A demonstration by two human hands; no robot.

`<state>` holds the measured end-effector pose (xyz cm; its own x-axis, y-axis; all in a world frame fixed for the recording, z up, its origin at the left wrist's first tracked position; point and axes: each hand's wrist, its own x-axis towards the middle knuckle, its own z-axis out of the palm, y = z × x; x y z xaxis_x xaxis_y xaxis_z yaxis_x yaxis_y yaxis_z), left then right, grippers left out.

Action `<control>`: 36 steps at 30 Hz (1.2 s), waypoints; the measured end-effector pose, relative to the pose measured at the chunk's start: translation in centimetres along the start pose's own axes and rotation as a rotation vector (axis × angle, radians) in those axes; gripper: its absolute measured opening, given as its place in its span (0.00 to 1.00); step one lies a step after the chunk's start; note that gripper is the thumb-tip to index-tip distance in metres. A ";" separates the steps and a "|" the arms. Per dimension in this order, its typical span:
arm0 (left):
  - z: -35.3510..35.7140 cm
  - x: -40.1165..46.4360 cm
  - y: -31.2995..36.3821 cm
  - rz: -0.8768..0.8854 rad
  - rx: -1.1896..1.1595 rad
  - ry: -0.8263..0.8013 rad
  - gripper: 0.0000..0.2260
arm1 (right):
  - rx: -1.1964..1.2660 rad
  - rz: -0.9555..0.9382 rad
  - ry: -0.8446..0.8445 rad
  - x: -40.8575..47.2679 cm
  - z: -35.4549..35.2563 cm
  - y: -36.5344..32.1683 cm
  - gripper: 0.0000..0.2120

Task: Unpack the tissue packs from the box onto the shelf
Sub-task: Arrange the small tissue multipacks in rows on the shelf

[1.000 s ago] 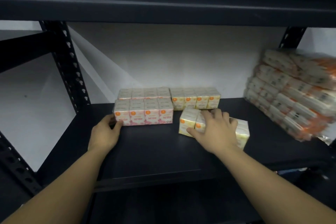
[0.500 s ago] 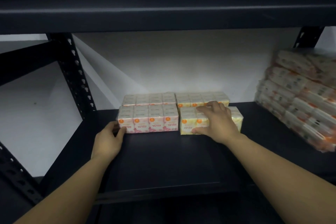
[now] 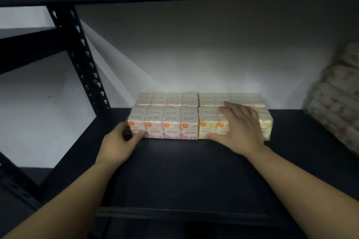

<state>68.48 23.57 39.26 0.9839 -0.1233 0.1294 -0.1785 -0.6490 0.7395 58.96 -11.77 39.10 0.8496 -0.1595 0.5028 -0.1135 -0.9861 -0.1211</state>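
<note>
Dark metal shelving fills the view, with a pale wall behind and a perforated upright post point(image 3: 85, 75) at ten o'clock. On the black shelf point(image 3: 186, 170) four tissue packs sit in a tight block at the centre: a pink front pack point(image 3: 165, 124) touching a yellow front pack point(image 3: 211, 124) on its three o'clock side, with a pink rear pack point(image 3: 167, 99) and a yellow rear pack point(image 3: 233, 98) just behind them at twelve o'clock. The left hand point(image 3: 116, 145) holds the pink front pack's nine o'clock corner, thumb against its front face, the other fingers hidden round the side. The right hand point(image 3: 239, 130) lies spread over the yellow front pack, fingers straight across its top and thumb along its front. At three o'clock a blurred stack of wrapped packs point(image 3: 336, 103) leans at the shelf's edge.
</note>
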 end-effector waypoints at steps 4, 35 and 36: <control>0.3 -0.3 0.6 -0.012 -0.021 0.008 0.36 | 0.011 -0.012 0.069 0.0 0.7 0.3 0.45; 1.7 0.5 1.1 0.023 0.086 0.082 0.36 | -0.059 0.134 0.039 -1.9 -0.6 -0.9 0.53; 1.6 0.6 1.0 0.028 0.073 0.080 0.37 | -0.047 0.168 0.037 -2.2 -1.0 -1.1 0.56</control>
<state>68.90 21.65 38.97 0.9755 -0.0837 0.2035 -0.2030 -0.6995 0.6852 56.65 -10.36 38.97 0.7968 -0.3234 0.5105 -0.2776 -0.9462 -0.1662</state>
